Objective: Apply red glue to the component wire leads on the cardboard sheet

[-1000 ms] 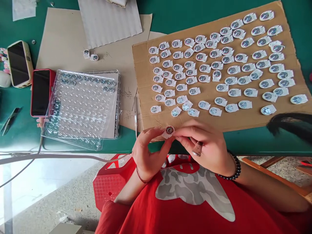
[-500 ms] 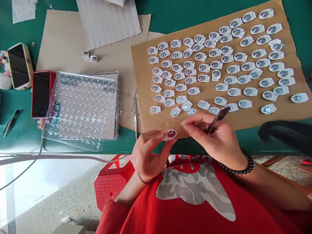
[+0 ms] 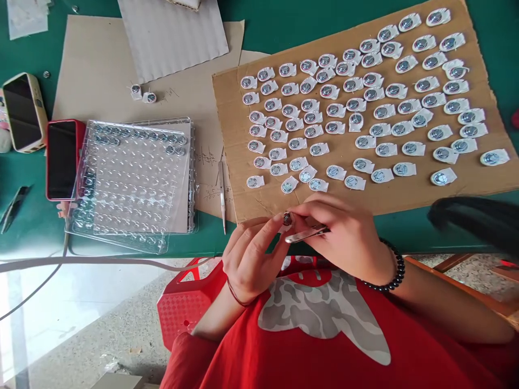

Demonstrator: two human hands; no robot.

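Note:
My left hand [image 3: 250, 253] pinches a small round metal-faced part [image 3: 287, 218] with a white tab between thumb and fingers, just off the cardboard's near edge. Against the same part press the fingertips of my right hand [image 3: 346, 237]. That hand also keeps a pair of tweezers [image 3: 306, 234] tucked in its palm, tips pointing left. The fingers partly cover the part, so its detail is hard to make out. Beyond my hands, a brown cardboard sheet [image 3: 344, 151] bears rows of similar round parts on white tabs [image 3: 318, 185].
A clear plastic tray [image 3: 133, 178] with several metal discs lies left, beside a red-cased phone [image 3: 62, 159] and a cream-cased phone [image 3: 24, 111]. A pen-like tool [image 3: 222, 197] lies near the cardboard. Other tweezers [image 3: 14, 208] rest far left. A cable [image 3: 121, 260] runs along the table edge.
My right hand has moved left and down to meet the part in my left hand. The tweezers have swung round from pointing up and right to pointing left.

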